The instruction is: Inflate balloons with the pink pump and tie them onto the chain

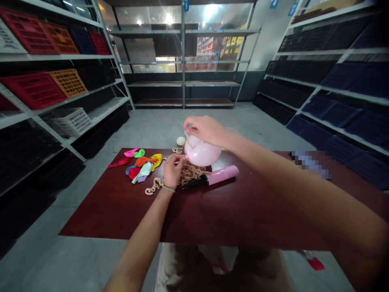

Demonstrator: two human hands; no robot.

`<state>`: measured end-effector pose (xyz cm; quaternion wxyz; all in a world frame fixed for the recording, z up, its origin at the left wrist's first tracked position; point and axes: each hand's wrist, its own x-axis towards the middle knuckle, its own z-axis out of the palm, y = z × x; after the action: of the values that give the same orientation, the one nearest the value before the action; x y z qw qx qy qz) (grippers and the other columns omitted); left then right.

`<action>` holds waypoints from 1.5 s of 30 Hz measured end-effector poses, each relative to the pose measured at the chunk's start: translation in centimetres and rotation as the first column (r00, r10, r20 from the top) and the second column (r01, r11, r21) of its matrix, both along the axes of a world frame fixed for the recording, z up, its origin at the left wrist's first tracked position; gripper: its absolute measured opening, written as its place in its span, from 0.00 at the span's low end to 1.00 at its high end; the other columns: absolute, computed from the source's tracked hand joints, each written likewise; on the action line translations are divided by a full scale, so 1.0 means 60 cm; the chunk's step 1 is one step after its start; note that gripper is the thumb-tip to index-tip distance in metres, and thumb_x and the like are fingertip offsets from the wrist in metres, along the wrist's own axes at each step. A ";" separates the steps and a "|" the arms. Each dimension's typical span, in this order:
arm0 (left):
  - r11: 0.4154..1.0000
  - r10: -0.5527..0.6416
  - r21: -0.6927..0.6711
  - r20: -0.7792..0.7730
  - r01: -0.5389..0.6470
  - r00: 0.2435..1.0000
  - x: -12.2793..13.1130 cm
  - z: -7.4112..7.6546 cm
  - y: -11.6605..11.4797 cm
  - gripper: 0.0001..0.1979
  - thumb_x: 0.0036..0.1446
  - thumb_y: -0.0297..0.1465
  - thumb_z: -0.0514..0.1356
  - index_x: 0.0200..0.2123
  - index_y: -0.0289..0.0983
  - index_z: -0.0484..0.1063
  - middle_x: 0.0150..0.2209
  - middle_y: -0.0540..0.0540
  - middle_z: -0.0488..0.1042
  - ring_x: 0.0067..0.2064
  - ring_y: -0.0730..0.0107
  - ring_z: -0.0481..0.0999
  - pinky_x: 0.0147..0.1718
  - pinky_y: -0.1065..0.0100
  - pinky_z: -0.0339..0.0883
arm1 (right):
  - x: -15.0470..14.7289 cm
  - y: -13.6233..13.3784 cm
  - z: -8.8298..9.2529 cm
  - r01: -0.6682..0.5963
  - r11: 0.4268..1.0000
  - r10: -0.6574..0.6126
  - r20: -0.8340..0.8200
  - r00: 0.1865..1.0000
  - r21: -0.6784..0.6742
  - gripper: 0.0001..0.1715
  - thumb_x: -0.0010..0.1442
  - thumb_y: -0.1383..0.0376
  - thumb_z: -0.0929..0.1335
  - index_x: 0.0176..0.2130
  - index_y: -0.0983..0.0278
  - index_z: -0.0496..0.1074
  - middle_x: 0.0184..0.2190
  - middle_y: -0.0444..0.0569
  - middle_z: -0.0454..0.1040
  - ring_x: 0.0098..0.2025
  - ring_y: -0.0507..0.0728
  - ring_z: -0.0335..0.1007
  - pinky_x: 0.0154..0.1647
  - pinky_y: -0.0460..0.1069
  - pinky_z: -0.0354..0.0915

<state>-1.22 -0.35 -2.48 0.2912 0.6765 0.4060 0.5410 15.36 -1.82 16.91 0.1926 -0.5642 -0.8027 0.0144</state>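
Observation:
An inflated pale pink balloon is above the middle of the table. My left hand pinches it at its neck, on the left side. Over the balloon, the fingers of my right hand are closed on a beige cord, which hangs down in front of the balloon. Below lies a heap of curly beige cord, partly hidden by my left hand and the balloon. Touching the heap is a pink hand pump with a black end. A loose curl of cord rests left of my left wrist.
Several uninflated balloons in mixed colours lie on the dark red table. A small pale round object is at its far edge. Shelves with crates stand left, dark bins right. A blurred patch lies at the table's right.

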 end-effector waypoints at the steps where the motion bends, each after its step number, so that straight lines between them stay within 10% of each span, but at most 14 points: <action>1: 0.996 0.039 0.084 -0.025 -0.037 0.999 -0.001 -0.001 0.000 0.08 0.59 0.36 0.62 0.35 0.38 0.78 0.44 0.41 0.74 0.47 0.61 0.75 0.44 0.62 0.71 | -0.013 0.011 -0.003 0.004 1.000 -0.005 0.030 1.000 0.018 0.13 0.64 0.63 0.63 0.46 0.60 0.73 0.37 0.47 0.78 0.34 0.53 0.68 0.34 0.48 0.53; 8: 0.926 0.277 0.286 -0.080 -0.244 0.957 -0.007 0.002 -0.001 0.06 0.58 0.34 0.64 0.35 0.38 0.79 0.52 0.38 0.66 0.57 0.55 0.67 0.58 0.53 0.62 | -0.079 0.044 -0.042 0.014 0.992 0.010 0.185 0.983 -0.129 0.10 0.61 0.67 0.64 0.40 0.63 0.76 0.36 0.51 0.78 0.31 0.54 0.66 0.31 0.50 0.50; 15: 0.958 0.216 0.186 0.028 -0.218 0.976 -0.009 0.004 0.010 0.06 0.59 0.33 0.62 0.33 0.37 0.77 0.53 0.37 0.71 0.55 0.57 0.72 0.57 0.53 0.64 | -0.069 0.051 -0.075 -0.100 0.958 0.167 0.240 0.956 -0.270 0.12 0.57 0.71 0.66 0.40 0.61 0.76 0.35 0.49 0.78 0.32 0.54 0.66 0.33 0.50 0.52; 20: 0.978 0.149 0.133 0.097 -0.161 0.984 -0.008 0.008 0.009 0.08 0.60 0.35 0.61 0.33 0.38 0.76 0.48 0.40 0.77 0.54 0.59 0.74 0.56 0.56 0.65 | -0.047 0.056 -0.097 -0.163 0.957 0.210 0.187 0.960 -0.239 0.19 0.60 0.65 0.64 0.52 0.62 0.68 0.31 0.49 0.75 0.28 0.55 0.63 0.31 0.50 0.52; 26: 0.990 0.097 -0.125 0.243 -0.068 0.965 -0.006 0.013 0.009 0.10 0.57 0.38 0.63 0.34 0.37 0.77 0.34 0.45 0.78 0.36 0.66 0.76 0.41 0.65 0.69 | -0.043 0.047 -0.102 -0.225 0.962 0.243 0.110 0.964 -0.157 0.10 0.62 0.66 0.63 0.38 0.61 0.73 0.36 0.49 0.77 0.35 0.55 0.66 0.35 0.50 0.54; 31: 0.889 0.117 -0.417 0.604 0.187 0.789 -0.004 0.010 0.021 0.12 0.50 0.38 0.67 0.32 0.34 0.75 0.28 0.49 0.75 0.30 0.72 0.74 0.34 0.68 0.69 | -0.038 0.032 -0.109 -0.275 0.957 0.277 0.013 0.961 -0.089 0.15 0.64 0.68 0.60 0.41 0.61 0.74 0.41 0.49 0.77 0.42 0.55 0.67 0.42 0.50 0.57; 35: 0.851 0.179 -0.454 0.723 0.264 0.667 -0.003 0.007 0.027 0.11 0.48 0.34 0.68 0.31 0.34 0.73 0.30 0.48 0.77 0.32 0.72 0.76 0.37 0.68 0.70 | -0.026 0.018 -0.130 -0.298 0.954 0.298 -0.011 0.955 -0.021 0.15 0.62 0.72 0.60 0.41 0.63 0.74 0.41 0.49 0.75 0.41 0.54 0.66 0.42 0.49 0.58; 45: 0.863 0.162 -0.439 0.711 0.252 0.684 -0.001 0.011 0.022 0.12 0.47 0.34 0.68 0.31 0.34 0.72 0.32 0.48 0.79 0.35 0.70 0.78 0.43 0.65 0.72 | -0.041 -0.021 -0.195 -0.129 0.976 0.081 0.253 0.964 0.178 0.15 0.62 0.61 0.66 0.45 0.67 0.74 0.43 0.56 0.70 0.45 0.60 0.63 0.44 0.53 0.60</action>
<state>-1.25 0.96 -1.82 0.6076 0.3149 0.3656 0.6309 12.87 -3.07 5.22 0.1452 -0.4969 -0.8467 -0.1229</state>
